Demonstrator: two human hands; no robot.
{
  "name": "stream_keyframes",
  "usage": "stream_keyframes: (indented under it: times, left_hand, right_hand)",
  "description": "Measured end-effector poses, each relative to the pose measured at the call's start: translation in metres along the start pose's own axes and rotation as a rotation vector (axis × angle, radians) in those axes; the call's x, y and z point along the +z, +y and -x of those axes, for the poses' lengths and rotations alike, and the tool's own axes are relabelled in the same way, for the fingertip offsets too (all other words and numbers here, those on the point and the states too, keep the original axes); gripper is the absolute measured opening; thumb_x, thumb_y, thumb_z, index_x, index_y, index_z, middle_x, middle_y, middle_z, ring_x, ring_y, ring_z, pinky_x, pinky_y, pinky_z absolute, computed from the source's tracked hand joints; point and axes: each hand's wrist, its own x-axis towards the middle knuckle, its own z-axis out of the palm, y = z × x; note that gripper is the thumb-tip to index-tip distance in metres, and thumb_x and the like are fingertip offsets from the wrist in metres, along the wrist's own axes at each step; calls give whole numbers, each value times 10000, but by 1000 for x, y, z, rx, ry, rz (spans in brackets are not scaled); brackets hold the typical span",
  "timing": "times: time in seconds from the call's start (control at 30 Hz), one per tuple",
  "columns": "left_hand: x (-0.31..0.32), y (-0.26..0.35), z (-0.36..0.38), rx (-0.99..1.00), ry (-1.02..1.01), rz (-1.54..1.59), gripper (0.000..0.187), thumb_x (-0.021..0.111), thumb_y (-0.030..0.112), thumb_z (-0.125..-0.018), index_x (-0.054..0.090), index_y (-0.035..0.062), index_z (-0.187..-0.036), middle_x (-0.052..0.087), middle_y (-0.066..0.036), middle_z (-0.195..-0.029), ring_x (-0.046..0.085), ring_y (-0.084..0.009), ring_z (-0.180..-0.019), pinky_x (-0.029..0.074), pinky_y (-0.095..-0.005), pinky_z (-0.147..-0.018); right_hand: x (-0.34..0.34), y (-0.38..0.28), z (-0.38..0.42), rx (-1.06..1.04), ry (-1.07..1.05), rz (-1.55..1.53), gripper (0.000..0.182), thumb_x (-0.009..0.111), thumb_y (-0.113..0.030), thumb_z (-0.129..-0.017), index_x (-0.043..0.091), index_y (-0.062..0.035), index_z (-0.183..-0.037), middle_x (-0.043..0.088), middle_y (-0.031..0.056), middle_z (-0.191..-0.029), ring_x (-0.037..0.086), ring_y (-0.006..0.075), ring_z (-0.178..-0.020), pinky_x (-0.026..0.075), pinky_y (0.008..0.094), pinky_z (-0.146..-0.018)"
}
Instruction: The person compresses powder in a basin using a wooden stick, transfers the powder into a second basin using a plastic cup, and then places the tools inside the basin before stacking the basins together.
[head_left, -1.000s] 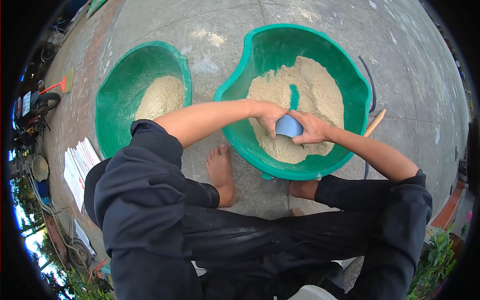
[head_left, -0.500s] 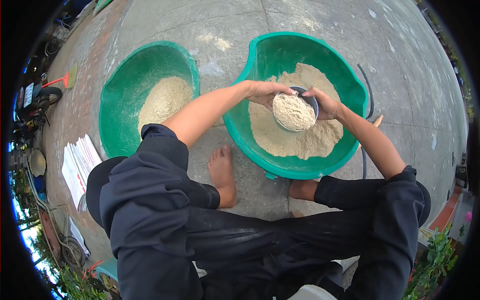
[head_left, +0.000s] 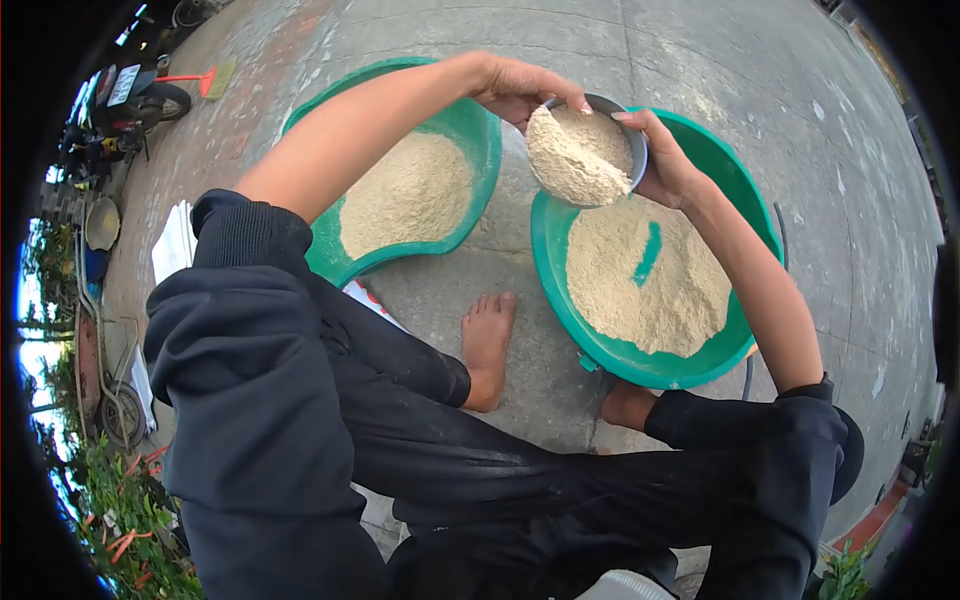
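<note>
My left hand (head_left: 528,92) and my right hand (head_left: 664,158) grip opposite sides of a grey bowl (head_left: 604,103). Pale, coarse meal (head_left: 572,165) is heaped in the bowl, thicker toward the near left, and the bowl looks tilted that way. It hangs over the left edge of the right green tub (head_left: 748,185), near the gap between the tubs. More meal (head_left: 650,300) covers that tub's bottom, with a bare green streak in it. The left green tub (head_left: 488,150) holds another pile (head_left: 410,190), partly behind my left forearm.
My bare feet (head_left: 487,345) rest on the concrete floor between and before the tubs. Folded white sacks (head_left: 175,242) lie at the left. A motorbike (head_left: 135,100) and an orange-handled broom (head_left: 214,80) stand farther back. A dark hose (head_left: 781,235) runs beside the right tub.
Both hands have carried the filled bowl from above the middle of the right tub, up and toward the left tub. The meal's surface now slopes in the bowl. The camera view has shifted.
</note>
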Motion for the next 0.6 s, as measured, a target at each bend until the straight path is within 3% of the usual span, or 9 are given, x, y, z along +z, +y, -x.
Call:
stream_keyframes:
  times: [0.1, 0.2, 0.3, 0.37, 0.43, 0.47, 0.5, 0.57, 0.6]
  left_hand:
    - [-60, -18, 49, -68, 58, -299, 570, 701, 279, -768, 544, 110, -1289, 594, -42, -1279, 522, -174, -1189, 394, -369, -1038]
    - [-86, -39, 109, -95, 159, -614, 778, 772, 96, -628, 483, 204, -1343, 550, -49, -1304, 466, -235, -1250, 386, -409, -1035]
    - [-78, -80, 148, -23, 564, -1473, 796, 813, 65, -567, 496, 170, -1290, 463, -92, -1411, 409, -310, -1326, 393, -520, -1025]
    - [-69, -117, 163, 179, 821, -1701, 767, 806, 59, -535, 497, 130, -1233, 428, -92, -1433, 417, -328, -1322, 364, -497, -1057]
    - [-59, -140, 175, 158, 921, -1808, 730, 802, 82, -549, 488, 127, -1206, 407, -92, -1452, 412, -307, -1334, 340, -492, -1071]
    - [-56, -150, 180, 239, 1002, -1818, 700, 780, 80, -590, 470, 136, -1215, 409, -89, -1450, 411, -294, -1334, 327, -497, -1074]
    - [-55, -156, 185, 325, 1082, -1824, 670, 758, 78, -632, 452, 144, -1223, 411, -87, -1448, 410, -282, -1334, 314, -502, -1077]
    - [-56, -164, 193, 402, 1189, -1909, 532, 694, 111, -732, 454, 196, -1199, 407, -67, -1463, 427, -245, -1326, 284, -486, -1099]
    - [-55, -160, 199, 449, 1228, -1976, 493, 674, 115, -759, 457, 214, -1190, 407, -60, -1465, 435, -236, -1321, 285, -485, -1097]
  right_hand:
    - [47, 11, -63, -199, 5, 238, 598, 611, -454, -852, 521, 12, -1216, 604, 134, -1159, 584, 216, -1075, 434, 368, -978]
    - [107, 38, -115, -497, 283, 802, 840, 755, -501, -684, 453, 61, -1232, 593, 233, -1043, 585, 340, -1029, 491, 413, -877]
    - [153, 79, -154, -651, 403, 1177, 901, 800, -394, -632, 383, 24, -1313, 435, 311, -1276, 448, 438, -1191, 405, 482, -993]
    - [165, 89, -168, -731, 360, 1202, 906, 817, -347, -621, 366, -20, -1335, 352, 314, -1329, 372, 475, -1229, 350, 532, -1034]
    - [170, 92, -178, -1114, 373, 1480, 902, 855, -290, -573, 405, -59, -1320, 368, 318, -1299, 403, 468, -1199, 352, 559, -1020]
    - [171, 90, -181, -1182, 338, 1575, 722, 778, -261, -690, 430, -109, -1304, 386, 287, -1307, 420, 441, -1206, 336, 537, -1060]
    - [170, 85, -185, -1183, 331, 1577, 722, 778, -261, -690, 430, -109, -1304, 386, 287, -1307, 420, 441, -1206, 336, 537, -1060]
    - [166, 73, -188, -1473, 306, 1898, 558, 645, -173, -796, 443, -170, -1316, 388, 231, -1353, 409, 420, -1258, 329, 514, -1091]
    - [164, 63, -179, -1478, 226, 1927, 457, 539, -122, -854, 460, -213, -1295, 392, 189, -1380, 419, 380, -1282, 315, 484, -1125]
